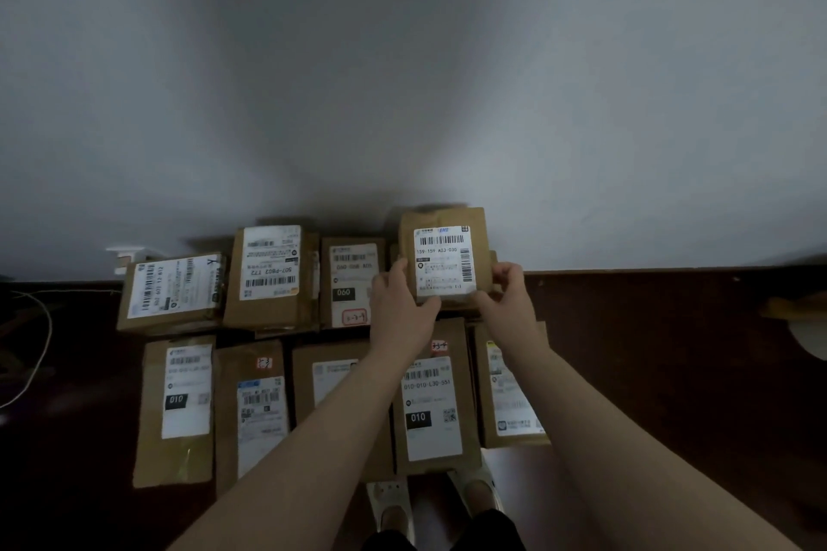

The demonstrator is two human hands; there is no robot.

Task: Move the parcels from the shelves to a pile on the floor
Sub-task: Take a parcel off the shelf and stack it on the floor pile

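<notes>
Parcel (443, 257) held, center-right of frame.
Left grip (402, 304) and right grip (505, 291) pinch its lower side edges; it sits between them, over the pile (268, 277).

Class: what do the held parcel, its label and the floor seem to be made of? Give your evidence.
Held parcel: brown cardboard, matte, by its dull tan faces and stiff edges. Label: white printed paper, probably adhesive. Floor: dark brown, smooth-looking, perhaps wood or laminate; too dim to tell.
</notes>
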